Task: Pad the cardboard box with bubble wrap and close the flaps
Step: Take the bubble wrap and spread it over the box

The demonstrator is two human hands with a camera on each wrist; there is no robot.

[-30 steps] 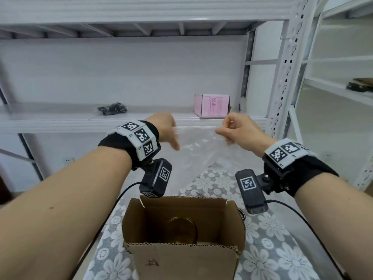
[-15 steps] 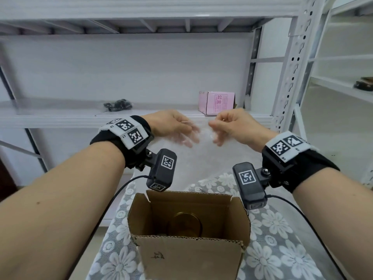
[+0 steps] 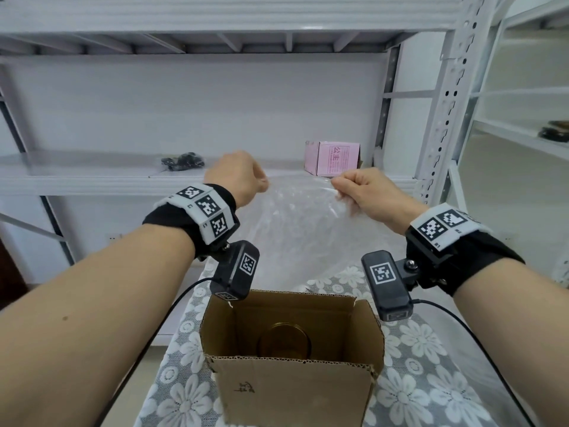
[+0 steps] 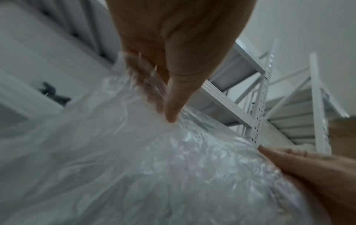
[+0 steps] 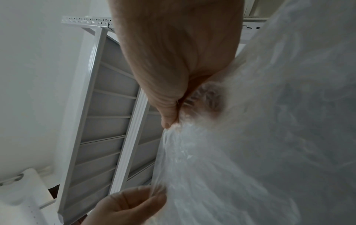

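An open cardboard box (image 3: pixel 292 365) is seen nearest, on a flowered cloth (image 3: pixel 415 380). Beyond and above it, a bubble wrap sheet (image 3: pixel 301 229) is held up, pinched at its top edge by the left hand (image 3: pixel 237 177) and right hand (image 3: pixel 369 192).

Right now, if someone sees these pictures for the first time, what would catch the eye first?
Most striking is the clear bubble wrap sheet, held up at mid-frame: the left hand and right hand each pinch its top edge. Below them an open brown cardboard box stands on a grey flowered tablecloth, with a round golden lid visible inside. Behind, a small pink carton sits on the white metal shelf.
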